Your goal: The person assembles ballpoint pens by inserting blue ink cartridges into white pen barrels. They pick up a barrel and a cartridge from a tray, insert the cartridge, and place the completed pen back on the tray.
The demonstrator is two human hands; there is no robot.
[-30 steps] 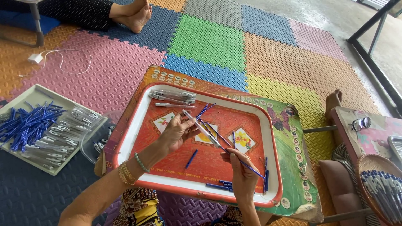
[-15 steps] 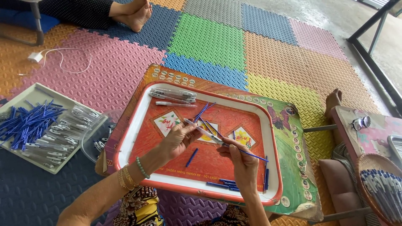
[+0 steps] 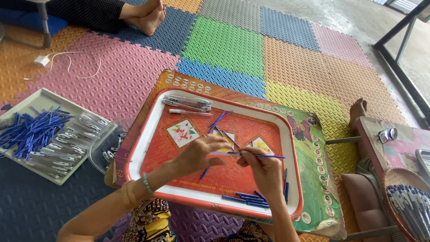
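both hands meet over the red tray, a thin blue refill pinched between them.

since half a second ago the left hand [image 3: 201,150] has drawn in closer to the right hand [image 3: 262,168], and the two now work at one spot above the middle of the red tray [image 3: 152,154]; the left fingers are closed on a pale clear pen barrel [image 3: 219,153], the right fingers are clamped on the blue refill [image 3: 264,156], whose free end points right, level over the tray. loose blue refills [image 3: 251,199] lie along the tray's near edge, a few more cross near its centre, and finished clear pens [image 3: 188,102] rest at its far edge. to the left a white tray [image 3: 42,96] holds blue refills and clear barrels; a round basket [image 3: 394,179] of pens sits at far right, spectacles [image 3: 386,135] beyond it.
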